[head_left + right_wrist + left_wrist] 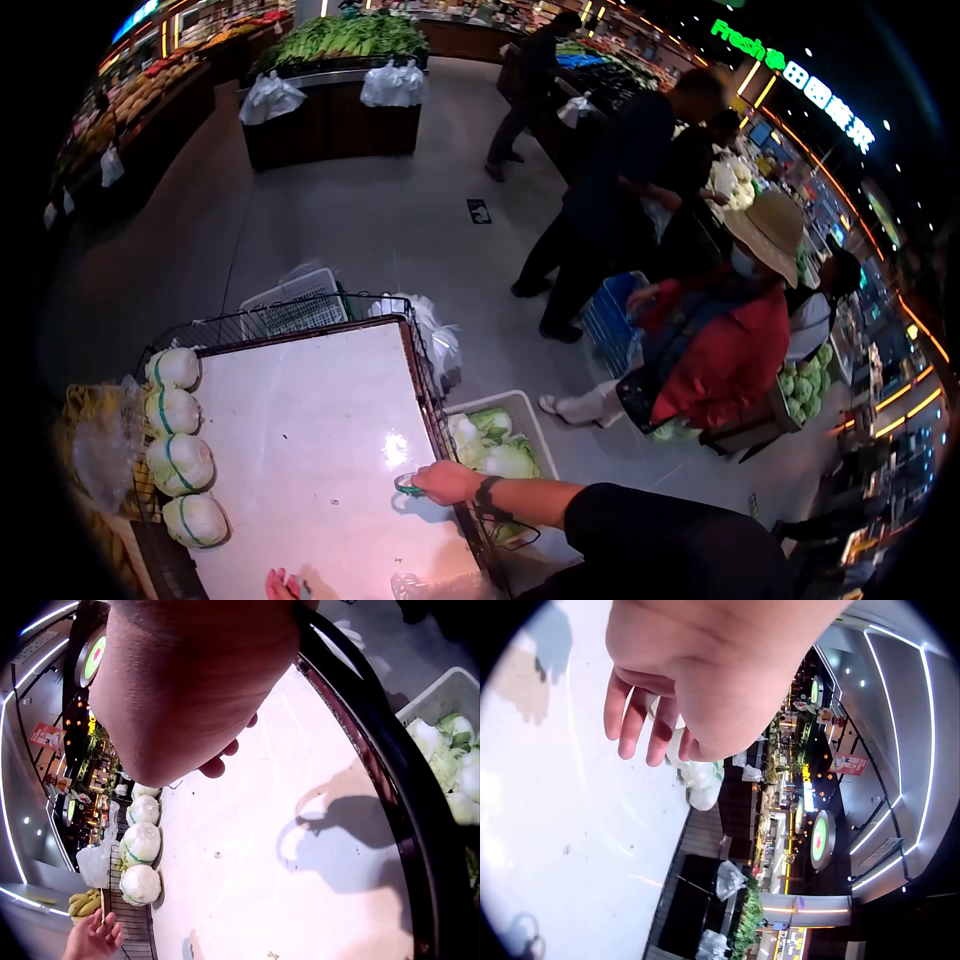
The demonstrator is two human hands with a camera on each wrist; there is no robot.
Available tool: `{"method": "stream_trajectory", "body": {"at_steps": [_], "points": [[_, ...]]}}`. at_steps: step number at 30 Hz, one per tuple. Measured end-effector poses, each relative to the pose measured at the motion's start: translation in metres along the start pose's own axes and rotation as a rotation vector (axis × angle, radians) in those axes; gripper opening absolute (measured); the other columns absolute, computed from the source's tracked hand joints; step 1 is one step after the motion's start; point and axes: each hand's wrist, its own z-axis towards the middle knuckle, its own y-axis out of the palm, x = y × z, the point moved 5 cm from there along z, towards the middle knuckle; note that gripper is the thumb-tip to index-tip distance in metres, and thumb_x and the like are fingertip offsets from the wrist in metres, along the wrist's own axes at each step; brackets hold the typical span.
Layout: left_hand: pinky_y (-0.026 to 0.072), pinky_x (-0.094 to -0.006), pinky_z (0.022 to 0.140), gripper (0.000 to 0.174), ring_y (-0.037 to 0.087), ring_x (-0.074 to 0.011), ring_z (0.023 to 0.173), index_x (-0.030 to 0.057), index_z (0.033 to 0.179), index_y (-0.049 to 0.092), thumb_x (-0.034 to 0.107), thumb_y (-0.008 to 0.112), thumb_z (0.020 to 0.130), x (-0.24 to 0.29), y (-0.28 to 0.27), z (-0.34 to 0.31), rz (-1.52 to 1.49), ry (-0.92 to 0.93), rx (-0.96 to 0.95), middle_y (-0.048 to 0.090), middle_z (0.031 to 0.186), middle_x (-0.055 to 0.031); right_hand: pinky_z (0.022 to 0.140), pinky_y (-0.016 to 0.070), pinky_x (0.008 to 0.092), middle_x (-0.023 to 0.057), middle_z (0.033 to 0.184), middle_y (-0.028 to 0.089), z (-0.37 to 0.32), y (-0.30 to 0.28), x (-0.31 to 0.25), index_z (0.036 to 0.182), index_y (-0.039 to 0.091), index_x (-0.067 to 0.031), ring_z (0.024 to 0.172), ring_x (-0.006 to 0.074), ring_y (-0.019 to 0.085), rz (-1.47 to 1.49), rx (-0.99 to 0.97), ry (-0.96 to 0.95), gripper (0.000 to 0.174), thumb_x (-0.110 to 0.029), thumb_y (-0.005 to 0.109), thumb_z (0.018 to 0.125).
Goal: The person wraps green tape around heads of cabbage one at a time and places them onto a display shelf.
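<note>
My right hand [447,482] is over the right side of a white display table [320,400], pinching a thin green band [405,486] that forms a loop. In the right wrist view the back of my right hand [195,690] hides the band; a loop-shaped shadow falls on the tabletop. At the near edge, my left hand [285,584] holds nothing, and its fingers hang loose in the left wrist view [697,682]. Several pale cabbages [180,464], each with a green band around it, stand in a row along the table's left edge.
A wire rail [432,400] borders the table. Right of it stands a crate [540,440] of loose cabbages. A white basket [290,305] and plastic bags [435,340] sit beyond the far edge. Bananas [86,903] lie past the left rail. Several shoppers stand at right, one wearing a straw hat [770,230].
</note>
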Motion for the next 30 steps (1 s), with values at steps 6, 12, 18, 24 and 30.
{"method": "stream_trajectory", "body": {"at_steps": [6, 12, 18, 24, 30], "points": [[0.0550, -0.0424, 0.100, 0.042, 0.062, -0.0323, 0.115, -0.0061, 0.141, 0.048, 0.018, 0.056, 0.107, 0.034, 0.081, -0.206, -0.159, -0.063, -0.106, 0.059, 0.134, -0.0238, 0.072, 0.0513, 0.0529, 0.0175, 0.089, 0.065, -0.033, -0.037, 0.002, 0.104, 0.054, -0.0071, 0.082, 0.0427, 0.065, 0.279, 0.219, 0.036, 0.017, -0.019, 0.059, 0.092], [0.0528, -0.0277, 0.090, 0.044, 0.065, -0.0168, 0.101, 0.0064, 0.144, 0.053, 0.030, 0.052, 0.108, -0.017, -0.038, -0.374, -0.212, 0.165, 0.406, 0.064, 0.133, -0.0095, 0.074, 0.0524, 0.0273, 0.0035, 0.091, 0.072, -0.191, -0.181, 0.034, 0.093, 0.057, -0.0065, 0.084, 0.0098, 0.067, 0.908, 0.220, 0.035, 0.013, -0.015, 0.061, 0.101], [0.0501, -0.0284, 0.091, 0.046, 0.063, -0.0169, 0.103, 0.0074, 0.144, 0.053, 0.030, 0.057, 0.105, -0.068, -0.067, -0.614, -0.155, 0.165, 0.902, 0.062, 0.136, -0.0082, 0.070, 0.0514, 0.0247, 0.0050, 0.085, 0.071, -0.354, -0.335, 0.186, 0.097, 0.063, -0.0046, 0.077, 0.0103, 0.066, 0.875, 0.437, 0.146, 0.011, -0.015, 0.060, 0.101], [0.0456, -0.0311, 0.097, 0.055, 0.058, -0.0184, 0.105, 0.0069, 0.146, 0.052, 0.038, 0.060, 0.101, -0.107, -0.020, -0.757, -0.136, 0.104, 1.132, 0.059, 0.137, -0.0087, 0.080, 0.0499, 0.0273, 0.0085, 0.086, 0.070, -0.415, -0.447, 0.276, 0.106, 0.062, 0.0013, 0.083, 0.0131, 0.065, 0.842, 0.599, 0.029, 0.019, -0.016, 0.053, 0.105], [0.0544, -0.0251, 0.071, 0.039, 0.066, -0.0150, 0.084, 0.0069, 0.127, 0.062, 0.035, 0.066, 0.099, -0.136, 0.166, -0.629, -0.255, -0.004, 0.661, 0.069, 0.112, -0.0065, 0.078, 0.0505, 0.0302, 0.0111, 0.082, 0.069, -0.396, -0.372, 0.270, 0.109, 0.058, 0.0008, 0.084, 0.0191, 0.067, 1.008, 0.340, 0.072, 0.029, -0.025, 0.046, 0.108]]}}
